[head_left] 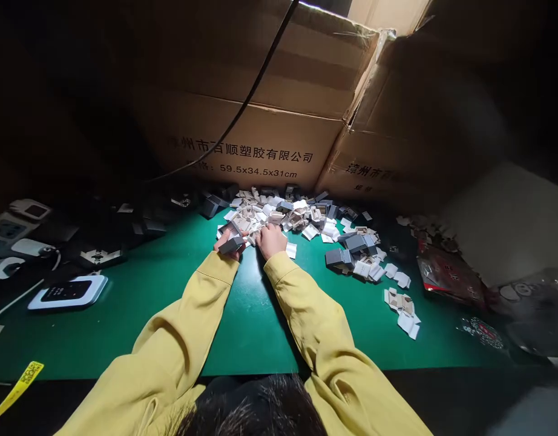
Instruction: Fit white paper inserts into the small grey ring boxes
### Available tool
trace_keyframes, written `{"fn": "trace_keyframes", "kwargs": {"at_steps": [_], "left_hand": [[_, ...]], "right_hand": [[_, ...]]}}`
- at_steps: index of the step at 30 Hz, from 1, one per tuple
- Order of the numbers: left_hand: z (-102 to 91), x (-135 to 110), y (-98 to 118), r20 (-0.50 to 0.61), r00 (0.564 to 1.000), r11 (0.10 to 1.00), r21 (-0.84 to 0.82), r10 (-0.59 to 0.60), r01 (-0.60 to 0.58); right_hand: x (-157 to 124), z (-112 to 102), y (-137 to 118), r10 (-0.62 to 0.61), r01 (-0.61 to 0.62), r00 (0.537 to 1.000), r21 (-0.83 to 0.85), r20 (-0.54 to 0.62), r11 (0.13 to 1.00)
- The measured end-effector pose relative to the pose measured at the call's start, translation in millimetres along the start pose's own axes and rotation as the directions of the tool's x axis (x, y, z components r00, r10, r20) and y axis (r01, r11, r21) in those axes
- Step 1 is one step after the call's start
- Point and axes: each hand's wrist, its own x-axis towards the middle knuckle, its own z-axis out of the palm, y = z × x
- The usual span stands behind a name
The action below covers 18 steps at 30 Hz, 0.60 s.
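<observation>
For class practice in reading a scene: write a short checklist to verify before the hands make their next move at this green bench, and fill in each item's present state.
1. Left hand has a firm hold on the small grey box: ok.
2. Right hand is at the pile of flat card pieces: ok.
3. Right hand has picked out just one piece: cannot tell, the fingers are hidden.
4. Green mat in front of the hands is free of parts: ok.
5. Black cable hangs away from both hands: ok.
</observation>
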Motion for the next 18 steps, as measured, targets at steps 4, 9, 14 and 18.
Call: {"fn": "trace_keyframes", "kwargs": {"at_steps": [4,9,14,18], "left_hand": [[11.2,1,-12,-0.110,0.983,0.974,-0.155,0.148,-0.164],[34.5,-6,-25,-0.062,0.985,0.964,-0.202,0.163,-0.173],[45.7,-10,-42,0.168,0.982,0.991,-0.082,-0.089,0.104],[38.0,-8,-49,0.246,0.954,0.984,-0.013,-0.171,0.179]], "right_hand": [[4,-5,10,0.056,-0.044,0.998,0.275,-0.037,0.960],[-11,-10,46,0.148,-0.237,0.968,0.935,0.203,0.264],[-46,-5,73,0.083,-0.332,0.940,0.943,0.331,-0.004],[-59,3,79,0.035,-0.374,0.926,0.925,0.377,-0.075]]}}
